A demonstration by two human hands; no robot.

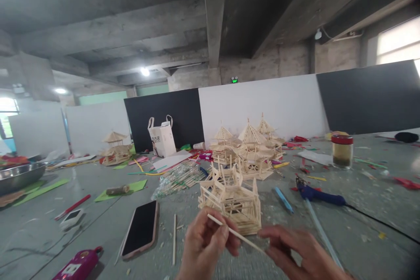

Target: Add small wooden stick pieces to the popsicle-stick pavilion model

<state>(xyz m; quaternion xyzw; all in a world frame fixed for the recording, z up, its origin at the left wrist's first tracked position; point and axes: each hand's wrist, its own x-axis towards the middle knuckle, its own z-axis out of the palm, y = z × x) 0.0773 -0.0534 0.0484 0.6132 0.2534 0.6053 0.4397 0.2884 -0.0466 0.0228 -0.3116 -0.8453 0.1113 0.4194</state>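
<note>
Got a thin pale wooden stick [235, 232] pinched between both hands, left hand [206, 245] on the upper end, right hand [303, 256] on the lower end. It runs slanted, upper-left to lower-right, just in front of the half-built wooden stick pavilion frame [231, 197] on the grey table [361, 218]. Left hand's nearer the frame.

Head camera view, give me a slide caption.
Both hands, left hand and right hand, hold a thin wooden stick before an unfinished stick pavilion.
</note>
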